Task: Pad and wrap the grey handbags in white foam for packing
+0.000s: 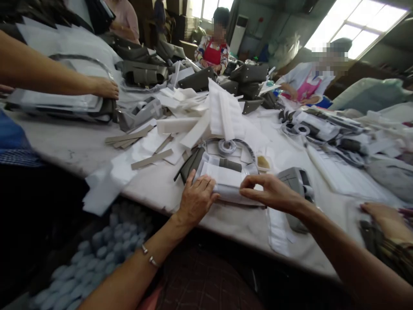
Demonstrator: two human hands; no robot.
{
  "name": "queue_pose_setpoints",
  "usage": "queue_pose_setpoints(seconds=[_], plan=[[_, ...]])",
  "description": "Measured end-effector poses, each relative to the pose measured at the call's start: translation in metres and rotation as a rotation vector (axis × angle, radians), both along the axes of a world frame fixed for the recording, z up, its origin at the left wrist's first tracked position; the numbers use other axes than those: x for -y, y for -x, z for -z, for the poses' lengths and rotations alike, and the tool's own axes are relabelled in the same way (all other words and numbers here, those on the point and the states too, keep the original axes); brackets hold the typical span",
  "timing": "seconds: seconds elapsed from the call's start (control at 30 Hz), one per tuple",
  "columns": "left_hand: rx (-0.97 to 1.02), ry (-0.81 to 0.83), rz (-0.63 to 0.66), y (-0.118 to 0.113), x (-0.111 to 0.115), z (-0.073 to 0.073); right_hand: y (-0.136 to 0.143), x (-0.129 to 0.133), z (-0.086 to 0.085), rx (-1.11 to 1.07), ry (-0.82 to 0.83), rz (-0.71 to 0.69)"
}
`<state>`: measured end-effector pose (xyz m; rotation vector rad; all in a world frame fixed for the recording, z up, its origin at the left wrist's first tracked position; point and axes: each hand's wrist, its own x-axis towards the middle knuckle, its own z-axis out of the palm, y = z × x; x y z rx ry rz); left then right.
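A dark grey handbag (192,167) lies in front of me near the table edge, partly covered by white wrapping sheet (222,175). Its handle (247,148), covered in wrap, arches toward the far side, with a roll of pale strip (226,147) inside the arch. My left hand (197,196) rests on the left part of the wrapped bag, fingers stretched out. Over the bag's right end, my right hand (264,191) has thumb and fingertips pinched together at the white sheet; what is between them, if anything, is hidden.
White foam sheets (226,110) and cardboard strips (151,159) heap beyond the bag. A small dish of amber stuff (263,162) and another grey bag (295,185) lie right. A co-worker's hand (105,88) touches a wrapped bag at left; another co-worker's hand (380,215) is at right.
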<state>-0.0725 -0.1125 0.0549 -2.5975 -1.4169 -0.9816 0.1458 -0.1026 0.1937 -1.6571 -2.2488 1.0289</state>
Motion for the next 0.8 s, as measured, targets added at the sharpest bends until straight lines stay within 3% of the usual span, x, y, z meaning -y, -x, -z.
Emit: queue_pose_setpoints(seconds=[0.13,0.3,0.43,0.63,0.8], plan=[[0.03,-0.001,0.008,0.001,0.0,0.003,0.052,-0.058,-0.001,0.263,-0.056,-0.325],[0.079,0.009,0.009,0.001,-0.001,0.005,0.083,-0.1,0.004,0.487,0.0,-0.528],[0.078,0.059,0.012,0.001,0.0,0.004,0.088,-0.109,0.001,0.506,0.144,-0.594],[0.003,0.08,0.058,0.012,-0.004,-0.004,0.086,-0.102,-0.006,0.452,0.385,-0.583],[0.031,0.182,0.177,0.029,-0.029,-0.014,0.089,-0.099,0.001,0.504,0.319,-0.677]])
